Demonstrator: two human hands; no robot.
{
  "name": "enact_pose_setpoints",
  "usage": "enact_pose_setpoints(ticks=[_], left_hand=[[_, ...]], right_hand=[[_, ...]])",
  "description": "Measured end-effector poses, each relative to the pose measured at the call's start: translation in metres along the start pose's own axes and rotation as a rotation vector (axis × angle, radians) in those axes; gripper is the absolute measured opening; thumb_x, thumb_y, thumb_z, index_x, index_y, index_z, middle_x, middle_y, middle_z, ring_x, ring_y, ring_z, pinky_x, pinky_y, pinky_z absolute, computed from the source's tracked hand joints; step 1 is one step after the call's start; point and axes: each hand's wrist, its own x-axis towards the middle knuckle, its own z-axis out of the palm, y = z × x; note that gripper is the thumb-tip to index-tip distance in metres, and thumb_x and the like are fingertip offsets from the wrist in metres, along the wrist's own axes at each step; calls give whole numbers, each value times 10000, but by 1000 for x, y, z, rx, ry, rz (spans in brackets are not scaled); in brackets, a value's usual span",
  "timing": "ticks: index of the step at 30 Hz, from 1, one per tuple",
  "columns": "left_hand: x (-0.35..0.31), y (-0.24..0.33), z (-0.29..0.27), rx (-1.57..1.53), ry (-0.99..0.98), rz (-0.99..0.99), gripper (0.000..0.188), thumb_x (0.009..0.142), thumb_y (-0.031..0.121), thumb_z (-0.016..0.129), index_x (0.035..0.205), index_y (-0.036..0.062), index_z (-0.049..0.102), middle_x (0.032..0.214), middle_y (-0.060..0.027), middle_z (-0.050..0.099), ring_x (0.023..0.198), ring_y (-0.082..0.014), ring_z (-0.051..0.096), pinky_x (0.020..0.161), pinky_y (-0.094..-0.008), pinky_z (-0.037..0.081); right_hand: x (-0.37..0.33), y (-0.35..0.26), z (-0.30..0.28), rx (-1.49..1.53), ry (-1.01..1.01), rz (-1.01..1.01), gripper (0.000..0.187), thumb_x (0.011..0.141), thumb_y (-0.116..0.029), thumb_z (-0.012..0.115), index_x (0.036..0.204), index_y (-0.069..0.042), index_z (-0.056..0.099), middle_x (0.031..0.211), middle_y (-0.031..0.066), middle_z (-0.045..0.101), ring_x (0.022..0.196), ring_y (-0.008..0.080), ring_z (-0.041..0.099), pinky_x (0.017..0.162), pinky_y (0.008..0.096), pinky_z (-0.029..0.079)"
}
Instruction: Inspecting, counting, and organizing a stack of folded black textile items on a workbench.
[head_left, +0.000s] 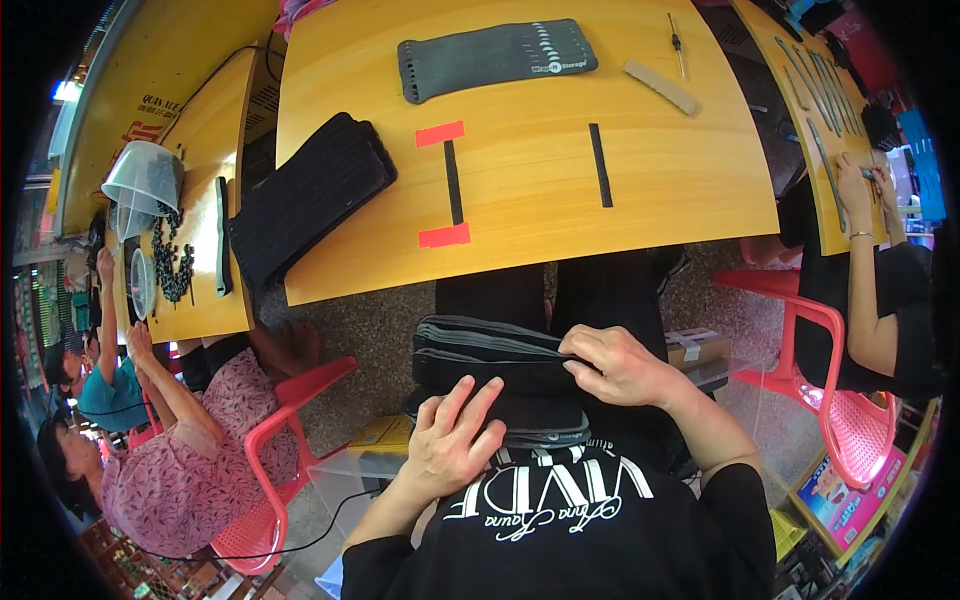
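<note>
A stack of black fabric pieces lay at the left edge of the wooden surface. Below that surface, on the person's lap, sat a pile of folded dark pouches. The left hand rested flat and open on the pile's near side. The right hand gripped the pile's right edge, fingers curled over it.
</note>
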Motion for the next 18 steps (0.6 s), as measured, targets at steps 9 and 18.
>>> enact_pose_setpoints(ticks=[9, 18], left_hand=[[-3, -4, 6, 44, 87, 22, 200, 791, 189, 618, 980, 151, 670, 1284, -114, 619, 1238, -311, 502, 875, -379, 419], [-1, -6, 4, 25, 69, 72, 283, 779, 188, 600, 1046, 159, 691, 1220, -91, 643, 1203, -299, 531, 871, -376, 433]], right_hand=[[1, -10, -3, 59, 28, 19, 251, 857, -30, 637, 1102, -33, 585, 909, 147, 599, 769, 345, 624, 631, 418, 494], [-4, -11, -8, 33, -44, -50, 354, 836, -15, 682, 1174, -104, 625, 986, 116, 591, 789, 316, 639, 633, 392, 511]])
